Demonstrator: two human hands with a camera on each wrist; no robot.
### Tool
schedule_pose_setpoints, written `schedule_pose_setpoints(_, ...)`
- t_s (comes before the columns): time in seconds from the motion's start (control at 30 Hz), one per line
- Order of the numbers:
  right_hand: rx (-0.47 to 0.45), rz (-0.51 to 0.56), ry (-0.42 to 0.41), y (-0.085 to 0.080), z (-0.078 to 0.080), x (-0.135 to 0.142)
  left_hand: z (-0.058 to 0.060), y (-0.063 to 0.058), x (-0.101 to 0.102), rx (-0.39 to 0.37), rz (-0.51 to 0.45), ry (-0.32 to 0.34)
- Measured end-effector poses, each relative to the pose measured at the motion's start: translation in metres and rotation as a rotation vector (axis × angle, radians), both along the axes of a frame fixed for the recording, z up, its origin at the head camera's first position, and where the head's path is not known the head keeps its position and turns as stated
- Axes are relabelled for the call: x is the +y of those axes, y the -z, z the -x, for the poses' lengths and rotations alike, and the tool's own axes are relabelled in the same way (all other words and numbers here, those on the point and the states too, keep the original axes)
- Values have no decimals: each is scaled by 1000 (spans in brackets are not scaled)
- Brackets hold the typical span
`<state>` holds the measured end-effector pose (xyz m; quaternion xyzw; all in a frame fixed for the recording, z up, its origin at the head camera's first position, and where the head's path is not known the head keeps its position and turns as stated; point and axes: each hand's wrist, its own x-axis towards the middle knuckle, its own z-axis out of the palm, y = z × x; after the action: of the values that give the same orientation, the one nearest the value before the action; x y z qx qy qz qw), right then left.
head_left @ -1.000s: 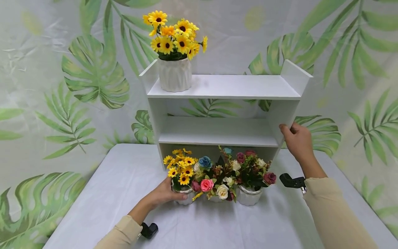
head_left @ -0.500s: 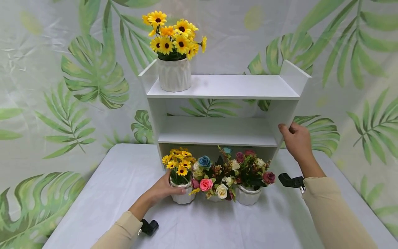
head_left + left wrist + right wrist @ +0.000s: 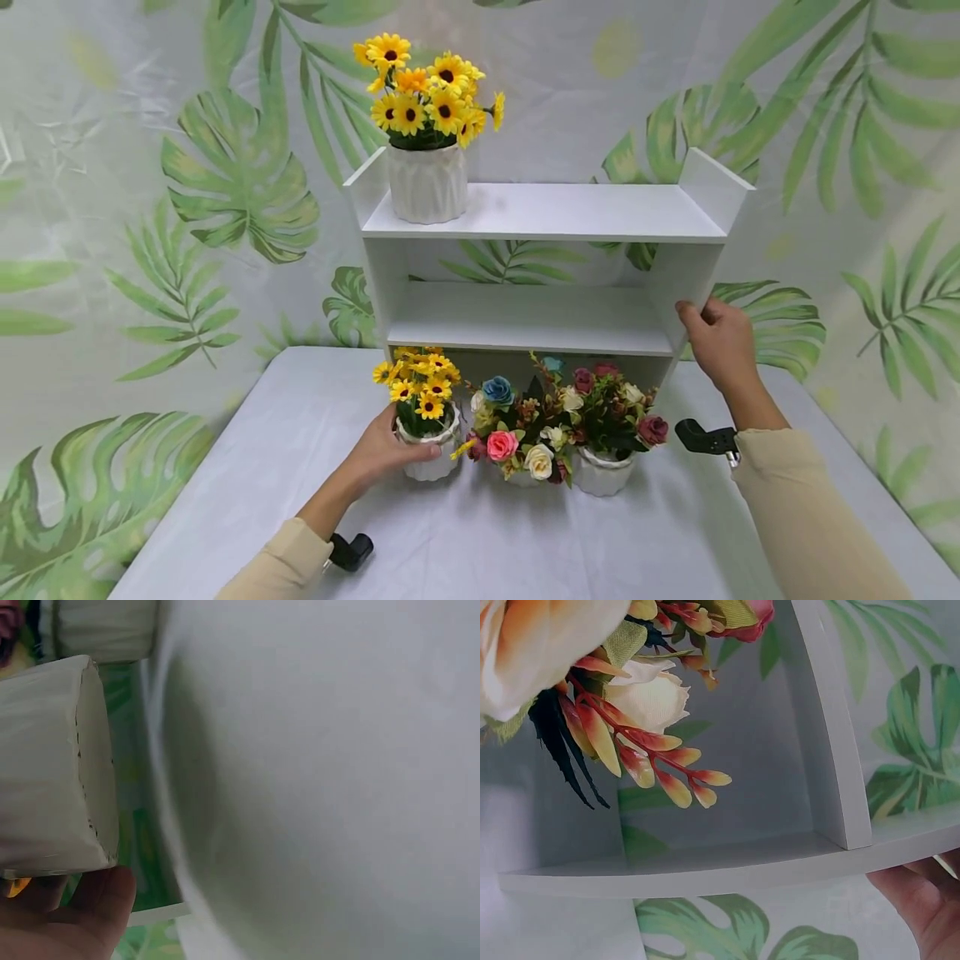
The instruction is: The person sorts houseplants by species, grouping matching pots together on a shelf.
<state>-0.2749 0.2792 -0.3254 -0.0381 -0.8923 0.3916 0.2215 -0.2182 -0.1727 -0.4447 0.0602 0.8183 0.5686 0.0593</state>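
Note:
My left hand (image 3: 381, 450) grips a white pot (image 3: 431, 458) of small yellow sunflowers (image 3: 420, 387) from its left side, thumb across the front. In the left wrist view the pot's underside (image 3: 97, 765) shows, raised off the tablecloth, with fingers (image 3: 109, 896) against its side. My right hand (image 3: 722, 343) holds the right side panel of a white shelf (image 3: 525, 321), thumb on the inner face. To the right of the sunflower pot stand two pots of mixed roses, one with a pink rose (image 3: 501, 446) and one in a white pot (image 3: 602, 472).
Another white pot (image 3: 427, 187) of sunflowers sits at the left end of the shelf's top board (image 3: 585, 208). A pale cloth covers the table (image 3: 450, 542). A leaf-patterned backdrop (image 3: 187, 183) hangs behind.
The left hand has moved the sunflower pot leftward and slightly up, away from the rose pots. The right hand stays on the shelf panel. The head view has shifted slightly.

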Motion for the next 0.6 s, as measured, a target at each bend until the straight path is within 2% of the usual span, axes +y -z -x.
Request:
schedule_pose_setpoints(0.2,2,-5,6,2,1,0,-4,-18,-4,45,11,-2)
schedule_pose_setpoints(0.47,6,7,-5,1,-1,-1,-13,-51,-2,91,36,47)
schedule_pose_setpoints(0.6,12,6,-5,1,0,-1,-19,-65,-1,115,32,51)
